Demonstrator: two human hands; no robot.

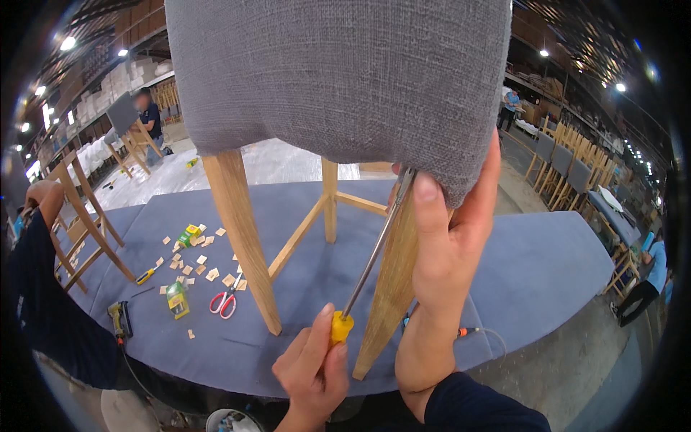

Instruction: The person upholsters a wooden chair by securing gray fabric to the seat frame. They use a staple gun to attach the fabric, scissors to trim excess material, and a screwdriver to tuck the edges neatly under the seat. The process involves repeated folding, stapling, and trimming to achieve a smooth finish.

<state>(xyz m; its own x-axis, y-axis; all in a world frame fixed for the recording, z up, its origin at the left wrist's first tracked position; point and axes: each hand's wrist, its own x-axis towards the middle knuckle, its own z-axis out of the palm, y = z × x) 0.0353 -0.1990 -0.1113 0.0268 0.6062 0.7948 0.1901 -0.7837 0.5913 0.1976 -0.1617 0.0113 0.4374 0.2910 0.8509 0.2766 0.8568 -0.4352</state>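
Note:
A grey-upholstered wooden chair (345, 79) fills the upper middle, its wooden legs pointing down toward me. My left hand (313, 367) is closed around the yellow handle of a screwdriver (371, 263). The long metal shaft slants up along the right front leg (392, 288). Its tip reaches the spot where that leg meets the fabric edge; the very end is hidden. My right hand (457, 230) wraps round the lower right corner of the upholstery, thumb in front beside the shaft, fingers partly hidden behind the cloth.
On the grey-covered table (533, 266) lie red-handled scissors (224, 301), scattered wood chips, green-yellow boxes (177, 299), another yellow-handled screwdriver (147, 273) and a power tool (119, 320). At left, a person's dark sleeve (54, 317) is near a wooden chair frame (86, 223). Stacked chairs stand at right.

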